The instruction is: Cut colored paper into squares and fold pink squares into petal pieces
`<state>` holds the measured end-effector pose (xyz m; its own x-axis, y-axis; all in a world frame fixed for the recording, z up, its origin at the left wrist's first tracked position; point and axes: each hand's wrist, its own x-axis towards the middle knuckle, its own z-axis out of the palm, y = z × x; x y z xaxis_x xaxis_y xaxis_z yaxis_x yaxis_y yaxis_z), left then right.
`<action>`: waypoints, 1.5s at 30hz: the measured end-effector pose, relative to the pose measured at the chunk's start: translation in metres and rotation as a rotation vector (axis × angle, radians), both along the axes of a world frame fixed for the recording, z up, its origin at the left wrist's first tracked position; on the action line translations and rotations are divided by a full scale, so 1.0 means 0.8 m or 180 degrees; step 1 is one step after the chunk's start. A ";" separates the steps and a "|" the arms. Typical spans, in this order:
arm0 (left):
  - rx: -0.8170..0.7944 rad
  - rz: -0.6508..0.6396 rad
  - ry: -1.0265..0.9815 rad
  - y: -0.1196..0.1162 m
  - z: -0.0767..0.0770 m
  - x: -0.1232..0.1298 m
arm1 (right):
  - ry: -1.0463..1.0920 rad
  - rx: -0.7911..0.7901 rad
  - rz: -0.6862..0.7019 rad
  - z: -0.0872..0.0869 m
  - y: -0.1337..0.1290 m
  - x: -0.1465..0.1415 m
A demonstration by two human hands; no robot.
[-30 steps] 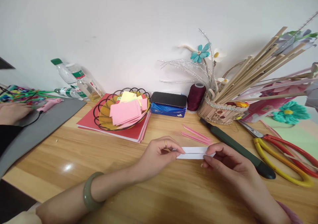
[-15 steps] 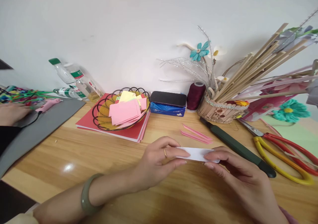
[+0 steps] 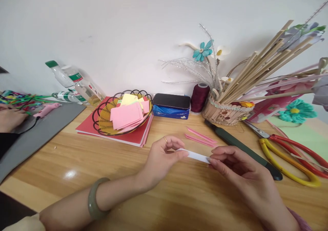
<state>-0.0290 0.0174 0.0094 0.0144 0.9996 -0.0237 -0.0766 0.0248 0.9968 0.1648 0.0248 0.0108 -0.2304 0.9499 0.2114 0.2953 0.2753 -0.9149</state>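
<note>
A narrow white folded paper strip (image 3: 196,155) is stretched between my two hands, a little above the wooden table. My left hand (image 3: 164,161), with a ring and a green bangle, pinches its left end between thumb and fingers. At the other end, the thumb and fingertips of my right hand (image 3: 238,171) are closed on the paper. Just beyond the strip lie thin pink paper strips (image 3: 201,137). Past my right hand is a dark green long-handled tool (image 3: 243,149), and farther right scissors (image 3: 289,156) with red and yellow handles.
A yellow wicker basket (image 3: 104,120) of pink and yellow paper slips rests on red sheets (image 3: 84,123). Behind stand a blue tissue pack (image 3: 170,112) with a phone (image 3: 171,100) on it, a maroon thread spool (image 3: 200,98) and a stick-filled basket (image 3: 225,113). A co-worker's hand (image 3: 11,118) is far left.
The strip looks narrower and tilts down to the right now. My left thumb has come over its top at the left end, and my right fingers have shifted slightly along it.
</note>
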 end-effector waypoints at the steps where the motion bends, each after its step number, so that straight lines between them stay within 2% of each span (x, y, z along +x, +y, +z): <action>1: -0.0037 0.0003 0.0068 0.004 -0.002 -0.001 | -0.0092 -0.0016 0.0014 -0.001 0.003 0.001; 6: 0.0273 -0.0266 0.0931 0.040 -0.007 -0.013 | -0.1166 0.0503 0.0041 0.003 0.022 0.018; 10: 0.0579 -0.0302 0.1254 0.078 -0.004 -0.016 | -0.1453 0.1017 -0.0205 0.012 0.043 0.030; 13: 0.0856 -0.0424 0.1426 0.093 -0.004 -0.009 | -0.1641 0.1398 -0.0178 0.015 0.054 0.029; 21: 0.1374 -0.1020 0.1775 0.089 -0.016 -0.009 | -0.1913 0.1861 -0.0067 0.002 0.049 0.033; 23: 0.1391 -0.0945 0.1818 0.089 -0.017 -0.015 | -0.1955 0.1897 -0.0091 0.001 0.048 0.037; 28: 0.1252 -0.0402 0.2029 0.092 -0.019 -0.027 | -0.2085 0.2031 -0.0129 0.005 0.054 0.041; 30: 0.1233 -0.0364 0.2140 0.092 -0.020 -0.026 | -0.2211 0.2056 -0.0047 0.005 0.059 0.038; 38: 0.1658 -0.1274 0.2472 0.098 -0.020 -0.003 | -0.2958 0.2121 0.0404 -0.008 0.066 0.009; 45: 0.1713 -0.1378 0.2459 0.100 -0.021 -0.005 | -0.3016 0.1996 0.0533 -0.003 0.059 0.001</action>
